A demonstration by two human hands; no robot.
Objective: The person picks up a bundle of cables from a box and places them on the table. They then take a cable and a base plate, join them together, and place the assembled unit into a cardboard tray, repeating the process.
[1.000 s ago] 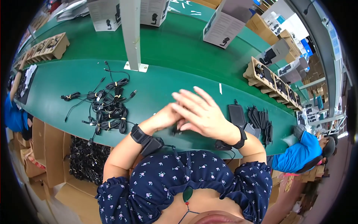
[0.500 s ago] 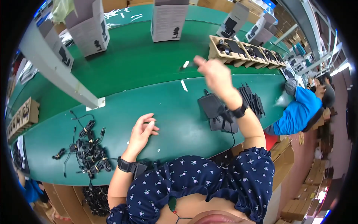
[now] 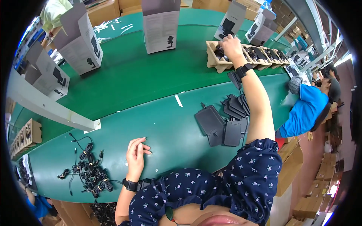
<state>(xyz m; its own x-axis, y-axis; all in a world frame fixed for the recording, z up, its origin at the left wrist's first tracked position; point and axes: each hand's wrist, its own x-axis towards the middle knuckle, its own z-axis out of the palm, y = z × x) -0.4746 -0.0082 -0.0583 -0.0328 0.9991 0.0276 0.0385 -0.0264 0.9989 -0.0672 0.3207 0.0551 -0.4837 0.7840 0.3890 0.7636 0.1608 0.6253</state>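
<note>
My right hand (image 3: 231, 47) reaches over the end of a tan moulded tray (image 3: 211, 63), its fingers bent down at the black parts inside. The fingertips are partly hidden, so what they grip cannot be made out. A flat black piece (image 3: 234, 80) shows beside my right wrist. Below that forearm lies a pile of flat black plates (image 3: 209, 119) with cords, on the green bench. My left hand (image 3: 135, 156) rests over the bench with loosely curled, parted fingers and holds nothing. To its left lies a heap of bundled black cables (image 3: 89, 165).
Open grey-white cartons (image 3: 161, 32) stand along the green belt (image 3: 151, 71). A metal post (image 3: 52, 107) rises at the left, near another tan tray (image 3: 28, 135). A white strip (image 3: 178, 101) lies on the bench. A co-worker in blue (image 3: 304, 113) sits at the right.
My right hand has moved right and away from me, from above the belt to the tray. My left hand stays near the same bench spot. The cartons on the belt appear nearer.
</note>
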